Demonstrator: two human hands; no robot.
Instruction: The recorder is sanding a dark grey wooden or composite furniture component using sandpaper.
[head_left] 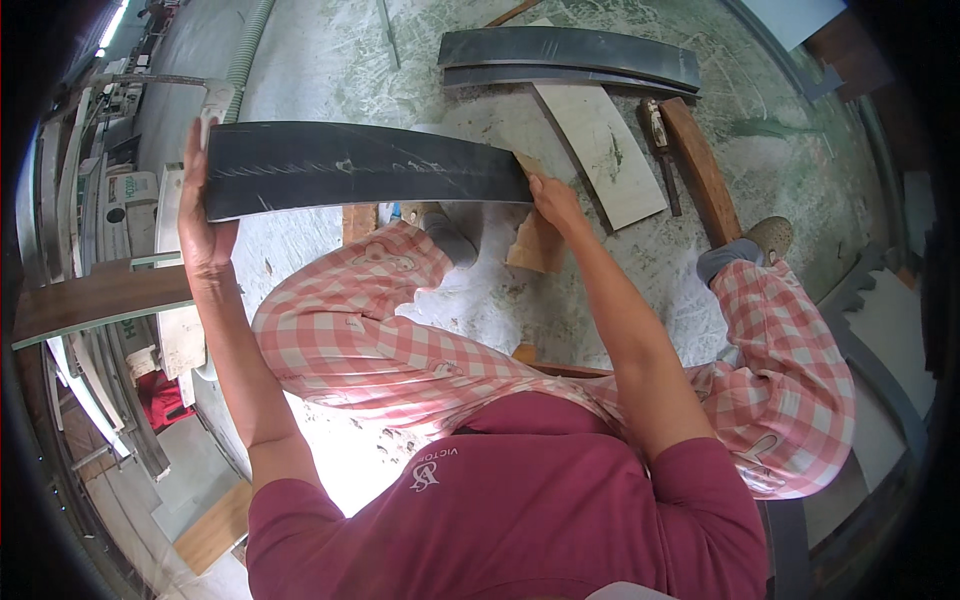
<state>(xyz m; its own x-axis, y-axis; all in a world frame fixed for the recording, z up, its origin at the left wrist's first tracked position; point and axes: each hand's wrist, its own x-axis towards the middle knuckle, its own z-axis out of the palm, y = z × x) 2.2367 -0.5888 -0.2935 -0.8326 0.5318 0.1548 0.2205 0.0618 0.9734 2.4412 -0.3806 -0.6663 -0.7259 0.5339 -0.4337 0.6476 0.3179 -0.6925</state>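
A long, dark, slightly curved board [350, 168] is held up in front of me, its flat face scuffed with pale scratches. My left hand [207, 205] grips its left end, the fingers stretched up along the edge. At the other end is my right hand [556, 202], its fingers closed on a thin brown sheet [526, 163] against the board's corner. It looks like sandpaper or card. Another brown piece [537, 243] shows just below that end; whether it belongs to the same sheet I cannot tell.
Two more dark curved boards [570, 58] lie ahead, across a pale plank [605, 155]. Right of it are a hammer-like tool [660, 150] and a wooden block [700, 170]. Stacked boards and frames [120, 290] crowd my left side. A ribbed hose [248, 50] runs along the floor.
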